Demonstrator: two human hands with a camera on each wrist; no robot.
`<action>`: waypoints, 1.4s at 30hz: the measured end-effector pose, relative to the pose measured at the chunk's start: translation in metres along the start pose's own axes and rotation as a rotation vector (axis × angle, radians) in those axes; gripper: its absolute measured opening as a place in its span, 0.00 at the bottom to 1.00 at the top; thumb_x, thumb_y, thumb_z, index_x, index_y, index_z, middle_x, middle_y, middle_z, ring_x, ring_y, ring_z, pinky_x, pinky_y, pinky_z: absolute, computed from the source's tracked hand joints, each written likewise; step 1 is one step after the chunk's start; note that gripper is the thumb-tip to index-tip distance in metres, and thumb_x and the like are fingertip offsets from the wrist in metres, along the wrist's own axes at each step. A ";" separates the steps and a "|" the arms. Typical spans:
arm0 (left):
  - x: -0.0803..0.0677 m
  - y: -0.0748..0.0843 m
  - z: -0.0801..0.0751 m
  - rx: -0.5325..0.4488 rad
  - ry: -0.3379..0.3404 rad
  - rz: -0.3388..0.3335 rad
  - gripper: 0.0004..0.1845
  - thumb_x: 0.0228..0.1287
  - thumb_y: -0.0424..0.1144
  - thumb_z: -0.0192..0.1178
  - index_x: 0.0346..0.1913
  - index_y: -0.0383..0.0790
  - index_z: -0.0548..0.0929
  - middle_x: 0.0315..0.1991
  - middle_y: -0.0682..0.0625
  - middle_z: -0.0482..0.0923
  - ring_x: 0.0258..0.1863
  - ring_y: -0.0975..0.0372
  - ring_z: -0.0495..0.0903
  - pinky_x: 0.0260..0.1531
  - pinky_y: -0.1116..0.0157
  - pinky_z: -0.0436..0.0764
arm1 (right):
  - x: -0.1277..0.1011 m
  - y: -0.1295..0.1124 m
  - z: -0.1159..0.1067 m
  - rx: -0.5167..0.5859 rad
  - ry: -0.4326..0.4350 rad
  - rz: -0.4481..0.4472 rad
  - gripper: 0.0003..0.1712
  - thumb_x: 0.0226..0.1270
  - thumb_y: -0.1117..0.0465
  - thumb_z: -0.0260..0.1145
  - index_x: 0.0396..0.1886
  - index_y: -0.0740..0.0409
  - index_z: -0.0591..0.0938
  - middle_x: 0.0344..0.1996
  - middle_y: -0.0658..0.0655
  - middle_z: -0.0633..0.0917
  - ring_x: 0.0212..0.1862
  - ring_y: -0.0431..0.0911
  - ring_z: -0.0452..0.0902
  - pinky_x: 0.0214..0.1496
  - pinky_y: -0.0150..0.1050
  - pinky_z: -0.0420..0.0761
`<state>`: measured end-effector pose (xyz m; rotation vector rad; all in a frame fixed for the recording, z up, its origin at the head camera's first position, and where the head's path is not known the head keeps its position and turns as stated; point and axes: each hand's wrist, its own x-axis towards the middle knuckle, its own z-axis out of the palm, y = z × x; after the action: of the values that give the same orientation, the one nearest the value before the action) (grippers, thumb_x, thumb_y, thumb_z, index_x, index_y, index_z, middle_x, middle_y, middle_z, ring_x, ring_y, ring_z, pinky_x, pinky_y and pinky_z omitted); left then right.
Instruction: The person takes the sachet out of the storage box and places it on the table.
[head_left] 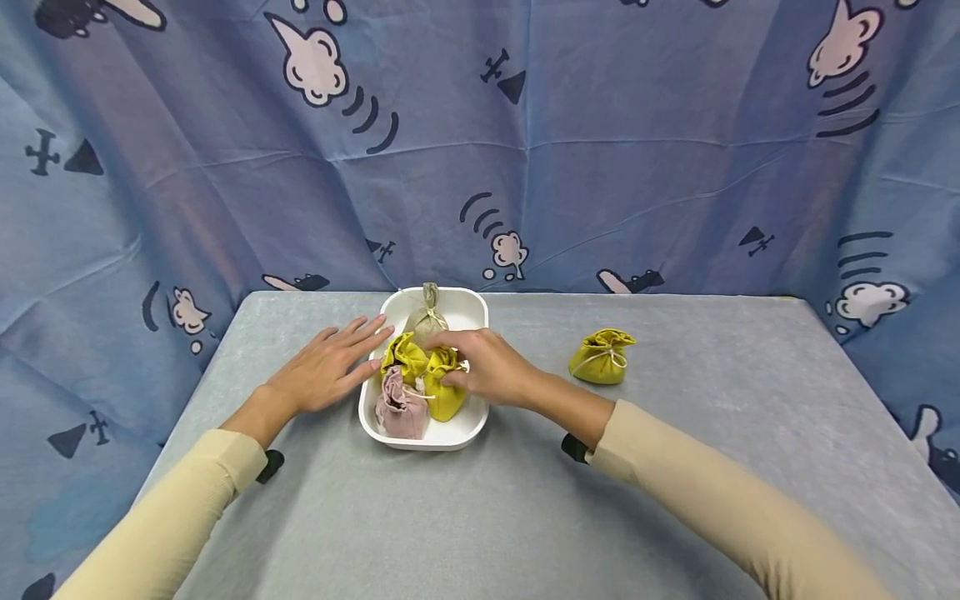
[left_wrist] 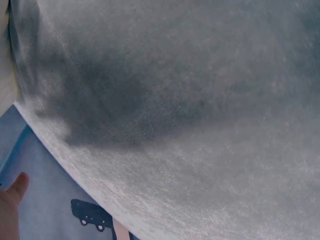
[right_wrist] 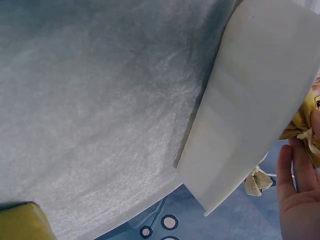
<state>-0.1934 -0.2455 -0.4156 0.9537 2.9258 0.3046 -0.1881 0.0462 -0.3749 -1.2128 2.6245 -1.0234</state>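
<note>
A white tray stands mid-table and holds several drawstring pouches: a beige one at the back, a yellow one, a pink one at the front and a second yellow pouch. My right hand reaches into the tray, fingers and thumb curled round the top of that second yellow pouch. My left hand lies flat on the table, its straight fingers touching the tray's left rim. The right wrist view shows the tray's wall, the held yellow pouch and my fingers.
Another yellow pouch sits alone on the grey tablecloth to the right of the tray. A blue patterned curtain hangs behind and beside the table. The left wrist view shows only grey cloth and a thumb tip.
</note>
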 end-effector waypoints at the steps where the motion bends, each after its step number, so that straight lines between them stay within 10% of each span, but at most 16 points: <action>1: 0.000 0.000 0.000 0.001 0.001 0.001 0.31 0.80 0.57 0.39 0.79 0.52 0.56 0.80 0.51 0.48 0.77 0.48 0.50 0.69 0.40 0.57 | 0.000 0.000 0.000 -0.001 -0.001 -0.002 0.27 0.57 0.70 0.75 0.58 0.60 0.82 0.55 0.56 0.85 0.53 0.47 0.81 0.56 0.40 0.80; 20: -0.001 0.000 0.000 0.017 0.024 0.033 0.31 0.80 0.56 0.41 0.79 0.50 0.57 0.79 0.50 0.50 0.77 0.47 0.52 0.69 0.41 0.58 | -0.009 -0.004 -0.013 -0.057 0.013 -0.049 0.24 0.58 0.68 0.75 0.56 0.61 0.83 0.53 0.56 0.86 0.55 0.47 0.81 0.60 0.42 0.78; 42: 0.001 0.000 -0.004 0.047 0.001 0.037 0.32 0.79 0.56 0.41 0.79 0.49 0.57 0.79 0.50 0.50 0.77 0.49 0.51 0.68 0.40 0.58 | -0.034 -0.001 -0.084 -0.059 0.147 -0.046 0.27 0.58 0.73 0.74 0.59 0.62 0.81 0.53 0.56 0.85 0.49 0.46 0.81 0.52 0.41 0.82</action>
<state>-0.1942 -0.2452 -0.4120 1.0149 2.9316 0.2389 -0.1920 0.1151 -0.3162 -1.2624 2.7683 -1.0896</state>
